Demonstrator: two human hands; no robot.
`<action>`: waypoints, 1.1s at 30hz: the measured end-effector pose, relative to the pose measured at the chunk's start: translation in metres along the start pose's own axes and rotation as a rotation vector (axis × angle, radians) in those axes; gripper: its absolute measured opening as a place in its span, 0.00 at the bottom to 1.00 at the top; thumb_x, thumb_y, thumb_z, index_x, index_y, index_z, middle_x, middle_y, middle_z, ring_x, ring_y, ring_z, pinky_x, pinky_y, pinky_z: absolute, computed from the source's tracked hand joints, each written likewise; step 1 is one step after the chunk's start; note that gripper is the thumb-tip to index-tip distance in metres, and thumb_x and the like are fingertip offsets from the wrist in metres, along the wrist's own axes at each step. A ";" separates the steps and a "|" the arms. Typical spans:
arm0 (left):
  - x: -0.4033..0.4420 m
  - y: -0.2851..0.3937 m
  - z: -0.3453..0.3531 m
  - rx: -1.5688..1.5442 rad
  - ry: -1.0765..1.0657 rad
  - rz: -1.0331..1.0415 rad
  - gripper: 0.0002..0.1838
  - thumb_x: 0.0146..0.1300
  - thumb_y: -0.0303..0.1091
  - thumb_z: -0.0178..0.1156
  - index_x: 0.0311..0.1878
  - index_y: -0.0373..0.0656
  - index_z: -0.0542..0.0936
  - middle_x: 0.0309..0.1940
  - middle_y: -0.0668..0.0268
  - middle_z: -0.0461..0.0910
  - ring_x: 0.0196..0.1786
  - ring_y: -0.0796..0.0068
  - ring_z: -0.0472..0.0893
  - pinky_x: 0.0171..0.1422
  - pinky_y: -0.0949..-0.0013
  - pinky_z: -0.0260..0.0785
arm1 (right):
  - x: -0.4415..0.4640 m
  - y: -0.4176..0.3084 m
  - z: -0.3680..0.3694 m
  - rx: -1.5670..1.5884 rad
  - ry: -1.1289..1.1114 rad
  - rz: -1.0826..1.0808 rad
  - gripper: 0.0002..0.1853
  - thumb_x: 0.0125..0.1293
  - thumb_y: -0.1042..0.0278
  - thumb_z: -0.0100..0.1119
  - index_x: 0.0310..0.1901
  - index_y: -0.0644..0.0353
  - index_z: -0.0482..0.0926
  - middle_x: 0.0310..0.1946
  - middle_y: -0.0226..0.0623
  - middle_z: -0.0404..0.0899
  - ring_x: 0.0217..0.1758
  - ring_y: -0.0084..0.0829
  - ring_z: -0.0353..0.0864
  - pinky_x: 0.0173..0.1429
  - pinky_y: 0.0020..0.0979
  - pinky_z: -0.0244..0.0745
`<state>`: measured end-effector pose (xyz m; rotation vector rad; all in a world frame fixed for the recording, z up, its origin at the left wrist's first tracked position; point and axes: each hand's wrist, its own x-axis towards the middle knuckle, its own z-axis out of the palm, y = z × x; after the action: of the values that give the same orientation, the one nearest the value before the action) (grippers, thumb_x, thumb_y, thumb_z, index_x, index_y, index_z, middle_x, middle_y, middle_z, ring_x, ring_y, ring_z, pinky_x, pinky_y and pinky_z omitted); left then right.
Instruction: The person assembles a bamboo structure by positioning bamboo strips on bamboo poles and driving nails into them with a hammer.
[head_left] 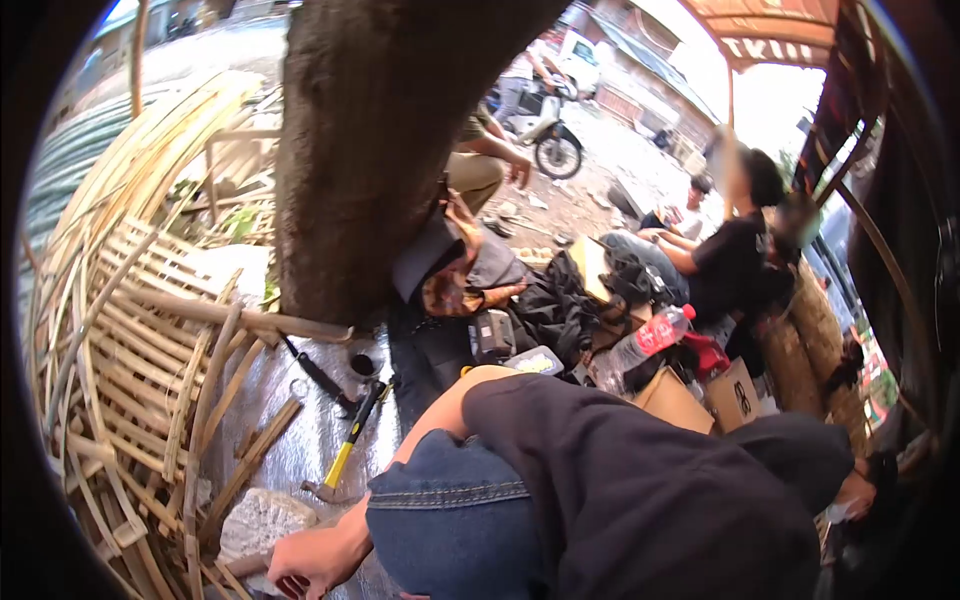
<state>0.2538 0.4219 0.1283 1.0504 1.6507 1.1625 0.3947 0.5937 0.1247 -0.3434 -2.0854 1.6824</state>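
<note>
My left hand (310,563) is low at the left, with its fingers curled in. Whatever may be in it is hidden. Beside it are a pale rough stone block (262,522) and a brown wooden piece (245,567). Just above lies a hammer (352,440) with a yellow and black handle on a shiny silver sheet (285,400). A second black-handled tool (318,375) rests near it, next to a small dark round cup-like thing (362,365). My right hand (857,494) shows only partly at the right edge; its fingers cannot be made out.
A slatted bamboo frame (150,340) and split bamboo strips (150,160) fill the left side. A thick post (370,150) stands in front. Beyond my knee are a plastic bottle (645,345), cardboard boxes (675,400) and dark bags. Several people sit nearby; a motorcycle (550,130) stands behind.
</note>
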 end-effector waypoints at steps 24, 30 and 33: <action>0.001 -0.008 0.014 -0.305 0.194 -0.265 0.06 0.65 0.19 0.67 0.44 0.31 0.87 0.36 0.61 0.85 0.35 0.77 0.82 0.42 0.75 0.75 | 0.000 0.002 -0.023 -0.183 -0.313 0.142 0.06 0.60 0.67 0.68 0.37 0.58 0.85 0.34 0.36 0.85 0.39 0.40 0.86 0.43 0.38 0.80; 0.010 -0.015 0.012 -0.196 0.088 -0.319 0.03 0.64 0.18 0.66 0.41 0.30 0.86 0.33 0.62 0.85 0.34 0.78 0.82 0.40 0.76 0.75 | -0.004 0.016 -0.036 -0.170 -0.277 0.165 0.06 0.57 0.67 0.68 0.34 0.58 0.86 0.31 0.38 0.85 0.38 0.43 0.86 0.43 0.41 0.80; 0.012 -0.024 0.008 -0.196 0.078 -0.342 0.03 0.64 0.17 0.65 0.40 0.30 0.85 0.34 0.61 0.84 0.34 0.77 0.83 0.39 0.75 0.76 | -0.006 0.026 -0.065 -0.171 -0.231 0.223 0.06 0.61 0.67 0.69 0.38 0.58 0.85 0.32 0.35 0.85 0.35 0.37 0.86 0.40 0.36 0.80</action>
<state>0.2536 0.4299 0.1019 0.5791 1.6583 1.1188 0.4291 0.6530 0.1096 -0.4699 -2.4482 1.7423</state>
